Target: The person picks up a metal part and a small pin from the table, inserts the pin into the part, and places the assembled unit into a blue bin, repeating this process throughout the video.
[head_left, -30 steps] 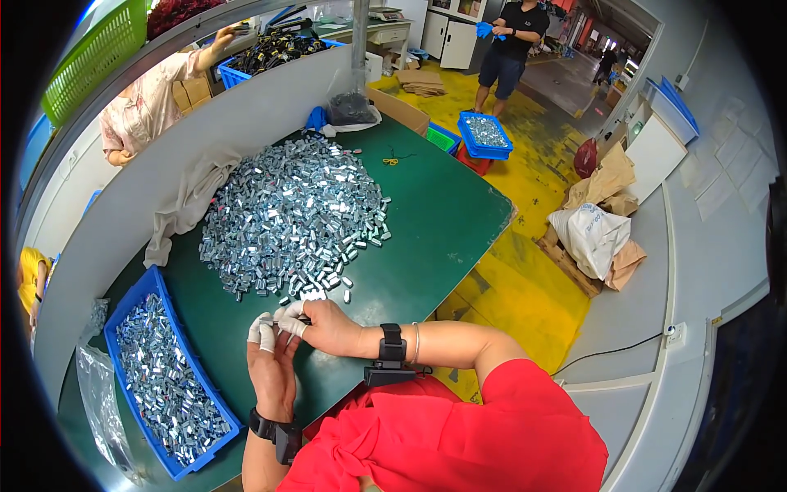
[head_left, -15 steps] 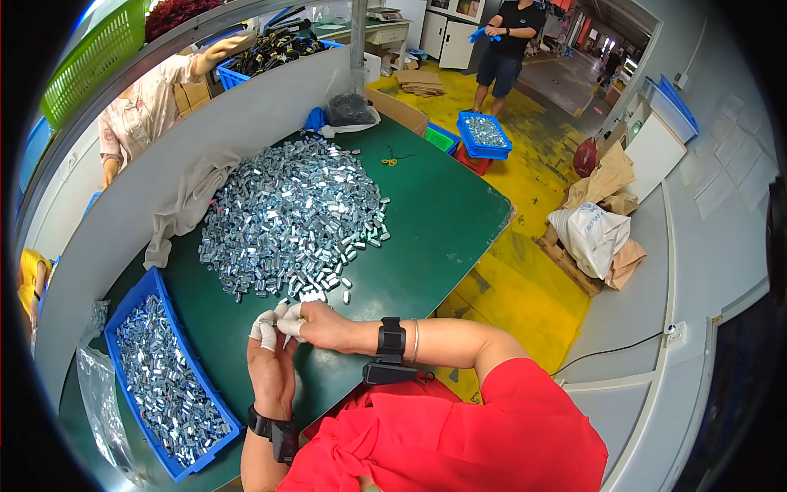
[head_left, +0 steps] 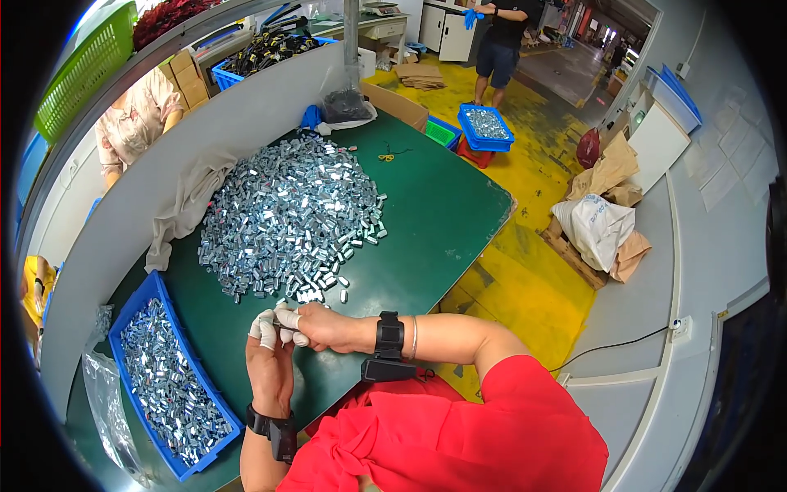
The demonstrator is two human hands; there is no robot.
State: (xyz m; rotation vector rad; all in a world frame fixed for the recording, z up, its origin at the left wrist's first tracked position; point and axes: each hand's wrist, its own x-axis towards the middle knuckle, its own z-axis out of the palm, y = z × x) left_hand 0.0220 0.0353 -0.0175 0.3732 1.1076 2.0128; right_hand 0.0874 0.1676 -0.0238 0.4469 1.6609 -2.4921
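I have the left hand (head_left: 270,365) and right hand (head_left: 321,328) brought together, their white-covered fingers (head_left: 266,332) in a pinching grip on a small dark piece (head_left: 285,327), partly hidden, over the tabletop (head_left: 443,221). Just beyond lies a heap of shiny metal pieces (head_left: 295,217); to my left, a blue tray (head_left: 147,291) holds more.

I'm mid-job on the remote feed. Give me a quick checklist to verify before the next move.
1. Hands together above the table: ok, left hand and right hand meet at the fingertips.
2. Small dark item identified: cannot tell; it shows between the fingertips, mostly hidden.
3. White finger covers on every finger: cannot tell; some show on both hands.
4. Blue tray beside the left forearm: ok, it holds many metal pieces.
5. All loose pieces inside the pile: not ok, one piece lies just off its near edge.
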